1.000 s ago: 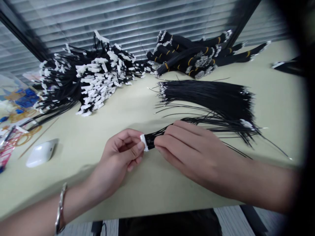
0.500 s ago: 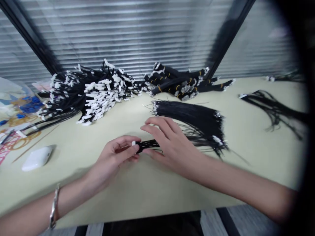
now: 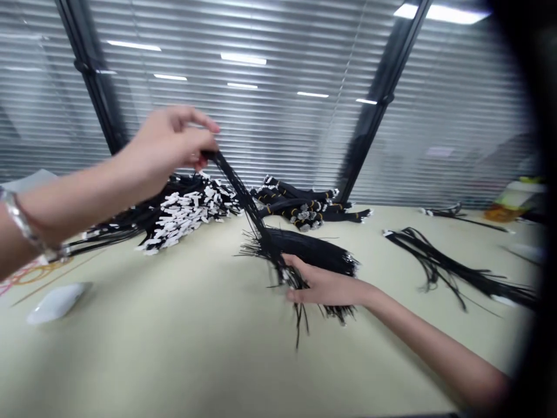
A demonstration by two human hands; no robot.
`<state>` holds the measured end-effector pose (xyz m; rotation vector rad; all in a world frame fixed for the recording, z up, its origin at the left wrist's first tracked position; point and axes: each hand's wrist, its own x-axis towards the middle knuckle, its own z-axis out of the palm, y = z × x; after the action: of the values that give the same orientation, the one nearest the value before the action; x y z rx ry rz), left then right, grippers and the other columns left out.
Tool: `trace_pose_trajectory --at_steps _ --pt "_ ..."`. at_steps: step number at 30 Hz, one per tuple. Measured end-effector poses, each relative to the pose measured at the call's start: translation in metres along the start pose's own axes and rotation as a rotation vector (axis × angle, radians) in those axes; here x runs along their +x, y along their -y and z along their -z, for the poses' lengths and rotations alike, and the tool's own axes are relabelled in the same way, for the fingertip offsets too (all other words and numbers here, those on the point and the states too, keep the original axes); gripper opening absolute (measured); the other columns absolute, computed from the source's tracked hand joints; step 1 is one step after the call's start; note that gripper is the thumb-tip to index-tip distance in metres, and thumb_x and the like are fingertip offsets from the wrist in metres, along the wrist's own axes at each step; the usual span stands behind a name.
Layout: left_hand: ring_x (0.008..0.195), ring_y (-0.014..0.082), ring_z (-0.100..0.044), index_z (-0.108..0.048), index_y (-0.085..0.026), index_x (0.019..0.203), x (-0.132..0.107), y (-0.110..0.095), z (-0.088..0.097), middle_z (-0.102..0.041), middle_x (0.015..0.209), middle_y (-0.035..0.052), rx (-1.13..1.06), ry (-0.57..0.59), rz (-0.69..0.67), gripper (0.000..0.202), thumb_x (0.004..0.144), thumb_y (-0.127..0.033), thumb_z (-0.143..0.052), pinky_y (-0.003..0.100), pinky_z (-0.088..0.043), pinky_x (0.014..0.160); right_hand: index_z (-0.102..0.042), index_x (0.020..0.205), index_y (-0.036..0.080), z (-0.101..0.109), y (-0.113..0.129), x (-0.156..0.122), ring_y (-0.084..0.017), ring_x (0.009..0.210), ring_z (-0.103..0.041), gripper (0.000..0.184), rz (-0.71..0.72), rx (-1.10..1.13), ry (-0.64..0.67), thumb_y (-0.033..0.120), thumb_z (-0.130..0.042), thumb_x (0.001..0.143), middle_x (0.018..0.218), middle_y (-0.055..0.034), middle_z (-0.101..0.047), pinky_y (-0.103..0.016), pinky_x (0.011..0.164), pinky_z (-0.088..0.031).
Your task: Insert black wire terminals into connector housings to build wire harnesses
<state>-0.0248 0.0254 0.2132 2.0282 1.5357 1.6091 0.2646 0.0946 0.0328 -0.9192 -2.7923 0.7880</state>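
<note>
Wires [image 3: 243, 200] in a thin black bundle are slanting from upper left of the frame down to centre. The left hand [image 3: 169, 142] is pinching their top end tightly. The right hand [image 3: 324, 285] is lying half open against their loose lower ends on the table [image 3: 174, 360]; whether it is gripping them is unclear.

White mouse [image 3: 54, 302], connector-tipped wire pile [image 3: 178, 212]

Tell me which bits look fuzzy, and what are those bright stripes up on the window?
Head view: the left hand and the wires it pinches are smeared, and the right hand and mouse are soft too; the bright stripes look like ceiling lights mirrored in the window; head view, right edge: a dark rim shades the picture.
</note>
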Motion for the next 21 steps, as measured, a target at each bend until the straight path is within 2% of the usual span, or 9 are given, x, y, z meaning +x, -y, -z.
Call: trace_pose_trajectory --at_steps 2,5,6,8,10,13,16,19,21 --pt "0.102 0.0226 -0.060 -0.052 0.005 0.117 0.029 -0.015 0.012 -0.058 0.083 -0.0032 0.040 -0.019 -0.110 0.043 0.086 -0.017 -0.032 0.028 -0.040 0.069 -0.022 0.146 0.024 0.004 -0.003 -0.002 -0.026 0.131 -0.038 0.078 0.000 0.007 0.054 0.059 -0.053 0.083 0.147 -0.0078 -0.033 -0.039 0.103 -0.039" --pt "0.119 0.0326 -0.044 -0.035 0.004 0.128 0.065 -0.030 0.027 -0.055 0.108 0.0003 0.114 -0.188 -0.227 0.052 0.083 -0.023 -0.036 0.024 -0.038 0.066 -0.033 0.142 0.026 0.006 -0.013 -0.002 -0.030 0.138 -0.021 0.076 -0.013 -0.017 0.093 0.061 -0.058 0.079 0.150 -0.0058 -0.026 -0.045 0.111 -0.026" --pt "0.118 0.0332 -0.046 -0.033 0.004 0.128 0.072 -0.033 0.029 -0.057 0.108 0.0009 0.149 -0.190 -0.234 0.056 0.081 -0.025 -0.041 0.023 -0.039 0.065 -0.034 0.142 0.027 0.007 -0.018 0.000 -0.031 0.140 -0.014 0.077 -0.017 -0.028 0.106 0.061 -0.059 0.078 0.152 -0.0052 -0.022 -0.047 0.113 -0.020" --pt "0.104 0.0303 -0.059 -0.050 0.008 0.114 0.077 -0.037 0.031 -0.064 0.087 -0.0017 0.219 -0.050 -0.210 0.051 0.079 -0.029 -0.046 0.027 -0.045 0.065 -0.032 0.143 0.028 0.011 -0.029 0.002 -0.031 0.141 -0.005 0.083 -0.025 -0.045 0.145 0.062 -0.063 0.074 0.154 -0.0041 -0.016 -0.048 0.114 -0.013" --pt "0.099 0.0251 -0.063 -0.056 0.007 0.108 0.072 -0.039 0.032 -0.063 0.075 -0.0058 0.269 0.040 -0.211 0.046 0.081 -0.030 -0.045 0.032 -0.048 0.071 -0.028 0.145 0.028 0.019 -0.039 0.002 -0.031 0.141 -0.003 0.094 -0.029 -0.049 0.201 0.061 -0.069 0.067 0.154 -0.0033 -0.012 -0.046 0.114 -0.012" --pt "0.101 0.0151 -0.062 -0.057 0.001 0.108 0.059 -0.037 0.032 -0.064 0.075 -0.0093 0.346 0.040 -0.225 0.040 0.082 -0.028 -0.051 0.030 -0.047 0.084 -0.024 0.145 0.028 0.032 -0.047 -0.003 -0.033 0.140 -0.007 0.108 -0.043 -0.045 0.299 0.055 -0.078 0.056 0.154 -0.0040 -0.008 -0.044 0.113 -0.017" --pt "0.095 0.0067 -0.060 -0.062 -0.005 0.097 0.058 -0.029 0.034 -0.068 0.079 -0.0091 0.426 0.048 -0.190 0.028 0.076 -0.025 -0.063 0.019 -0.044 0.088 -0.028 0.143 0.029 0.044 -0.047 -0.017 -0.034 0.138 -0.012 0.110 -0.035 -0.030 0.344 0.049 -0.083 0.050 0.153 -0.0045 -0.012 -0.044 0.110 -0.024" --pt "0.087 0.0030 -0.059 -0.062 -0.006 0.094 0.066 -0.022 0.033 -0.068 0.077 -0.0105 0.458 0.068 -0.176 0.023 0.078 -0.023 -0.061 0.011 -0.043 0.081 -0.028 0.144 0.029 0.048 -0.042 -0.028 -0.032 0.137 -0.019 0.100 -0.005 0.009 0.230 0.043 -0.079 0.059 0.152 -0.0032 -0.018 -0.042 0.109 -0.029" --pt "0.081 0.0033 -0.059 -0.063 -0.005 0.088 0.070 -0.021 0.029 -0.067 0.070 -0.0104 0.466 0.109 -0.185 0.020 0.078 -0.022 -0.061 0.011 -0.044 0.076 -0.018 0.147 0.026 0.044 -0.034 -0.027 -0.030 0.139 -0.017 0.093 -0.010 0.034 0.018 0.041 -0.069 0.072 0.153 -0.0042 -0.013 -0.044 0.112 -0.023"
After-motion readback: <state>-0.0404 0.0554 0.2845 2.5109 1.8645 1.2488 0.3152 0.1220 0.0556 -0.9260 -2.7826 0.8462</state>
